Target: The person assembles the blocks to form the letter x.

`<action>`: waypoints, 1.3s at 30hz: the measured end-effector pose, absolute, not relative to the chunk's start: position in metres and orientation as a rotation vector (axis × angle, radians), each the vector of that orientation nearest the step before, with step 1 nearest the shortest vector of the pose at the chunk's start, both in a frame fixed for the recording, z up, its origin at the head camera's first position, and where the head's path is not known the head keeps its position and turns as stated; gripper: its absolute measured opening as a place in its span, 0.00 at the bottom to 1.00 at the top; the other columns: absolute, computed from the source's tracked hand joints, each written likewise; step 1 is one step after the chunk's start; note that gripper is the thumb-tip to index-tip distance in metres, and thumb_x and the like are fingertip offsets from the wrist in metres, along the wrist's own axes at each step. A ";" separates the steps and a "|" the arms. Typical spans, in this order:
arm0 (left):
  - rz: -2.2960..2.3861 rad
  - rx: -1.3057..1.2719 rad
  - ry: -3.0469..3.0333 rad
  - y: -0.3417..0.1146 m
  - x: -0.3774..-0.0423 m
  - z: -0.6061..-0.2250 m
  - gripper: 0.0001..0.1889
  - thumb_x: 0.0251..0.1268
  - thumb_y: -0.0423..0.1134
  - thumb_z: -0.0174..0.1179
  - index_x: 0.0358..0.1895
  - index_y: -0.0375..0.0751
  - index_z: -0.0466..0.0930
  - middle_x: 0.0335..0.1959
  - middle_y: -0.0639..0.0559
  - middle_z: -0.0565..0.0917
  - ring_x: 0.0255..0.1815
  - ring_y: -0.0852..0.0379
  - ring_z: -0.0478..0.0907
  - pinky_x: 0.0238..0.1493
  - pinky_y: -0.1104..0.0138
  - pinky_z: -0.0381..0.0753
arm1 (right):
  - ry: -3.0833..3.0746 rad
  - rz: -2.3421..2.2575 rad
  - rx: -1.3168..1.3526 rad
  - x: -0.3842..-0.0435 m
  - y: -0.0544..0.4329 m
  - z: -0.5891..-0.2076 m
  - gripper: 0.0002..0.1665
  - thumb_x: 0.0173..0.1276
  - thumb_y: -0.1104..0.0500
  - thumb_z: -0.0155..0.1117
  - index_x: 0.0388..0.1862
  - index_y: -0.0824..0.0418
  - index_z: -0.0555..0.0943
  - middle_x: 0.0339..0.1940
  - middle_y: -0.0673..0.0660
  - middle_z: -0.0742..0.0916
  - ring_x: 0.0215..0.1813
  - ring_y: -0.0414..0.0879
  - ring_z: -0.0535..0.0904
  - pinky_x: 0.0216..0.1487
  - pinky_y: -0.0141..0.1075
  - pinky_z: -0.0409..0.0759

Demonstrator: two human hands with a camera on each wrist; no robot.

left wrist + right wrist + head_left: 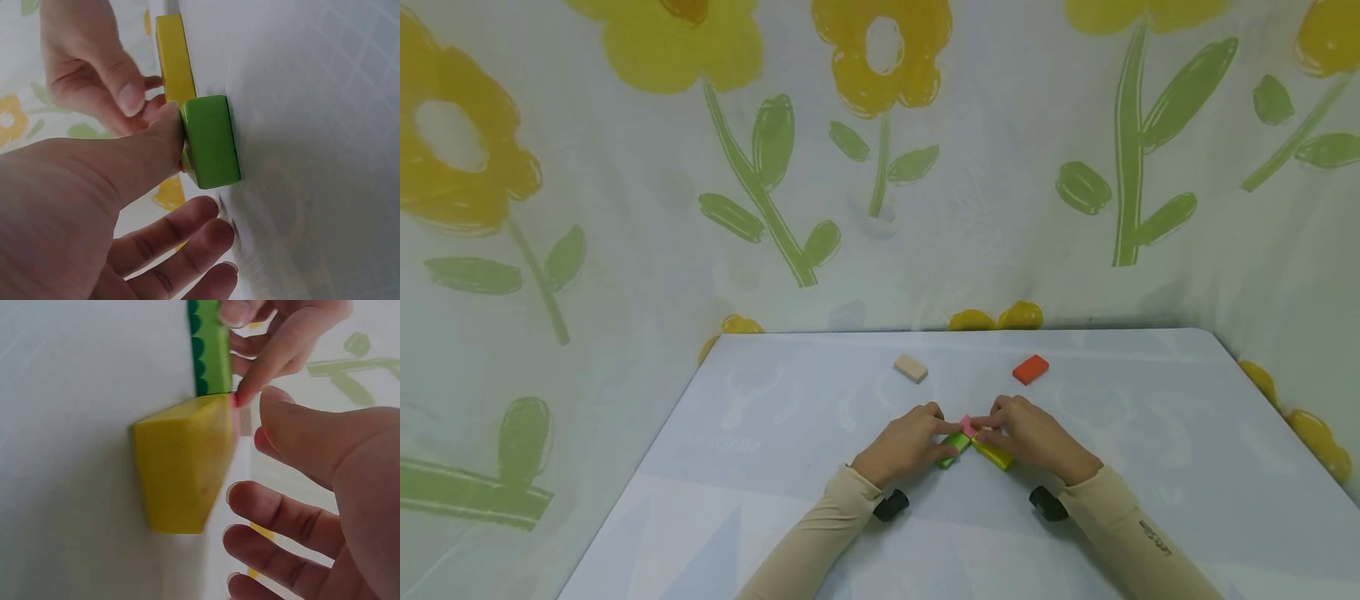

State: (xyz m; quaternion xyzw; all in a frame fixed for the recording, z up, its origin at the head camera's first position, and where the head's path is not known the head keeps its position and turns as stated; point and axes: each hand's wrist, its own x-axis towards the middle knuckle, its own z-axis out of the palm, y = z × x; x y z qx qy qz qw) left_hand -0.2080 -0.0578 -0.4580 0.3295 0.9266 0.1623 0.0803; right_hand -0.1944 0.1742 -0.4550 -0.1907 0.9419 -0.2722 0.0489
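Note:
A green block (954, 448) and a yellow block (992, 452) lie on the table, their far ends meeting at an angle. A small pink piece (967, 427) sits at that corner. My left hand (907, 443) holds the green block with its thumb against it, and its index finger reaches the pink piece. In the left wrist view its other fingers are spread below the green block (211, 142). My right hand (1028, 435) is at the far end of the yellow block. In the right wrist view its thumb (300, 425) stands slightly apart from the yellow block (178, 469); its index finger is mostly hidden.
A beige block (911, 368) lies farther back on the white table (790, 467), left of the hands. An orange-red block (1031, 369) lies back to the right. Behind the table hangs a flower-patterned cloth (970, 208). Dark wrist cameras (891, 505) sit under both forearms.

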 end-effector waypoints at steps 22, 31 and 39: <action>0.460 1.043 2.804 -0.057 -0.208 -0.462 0.23 0.67 0.49 0.70 0.65 0.55 0.83 0.46 0.55 0.81 0.40 0.66 0.72 0.38 0.77 0.73 | 3.073 -0.848 -0.489 -0.200 0.230 -0.422 0.18 0.68 0.57 0.74 0.55 0.60 0.88 0.40 0.53 0.86 0.45 0.51 0.79 0.39 0.36 0.78; 0.454 1.043 2.812 -0.058 -0.207 -0.461 0.23 0.68 0.49 0.70 0.65 0.55 0.83 0.47 0.54 0.82 0.40 0.65 0.72 0.37 0.77 0.72 | 3.081 -0.808 -0.460 -0.215 0.251 -0.419 0.14 0.69 0.56 0.72 0.51 0.60 0.89 0.40 0.54 0.85 0.44 0.51 0.79 0.41 0.39 0.77; 0.466 1.025 2.798 -0.058 -0.206 -0.458 0.23 0.68 0.48 0.70 0.65 0.54 0.83 0.47 0.54 0.82 0.41 0.64 0.72 0.37 0.77 0.73 | 3.074 -0.738 -0.416 -0.225 0.258 -0.415 0.21 0.68 0.57 0.73 0.58 0.64 0.86 0.41 0.57 0.84 0.45 0.53 0.79 0.41 0.43 0.81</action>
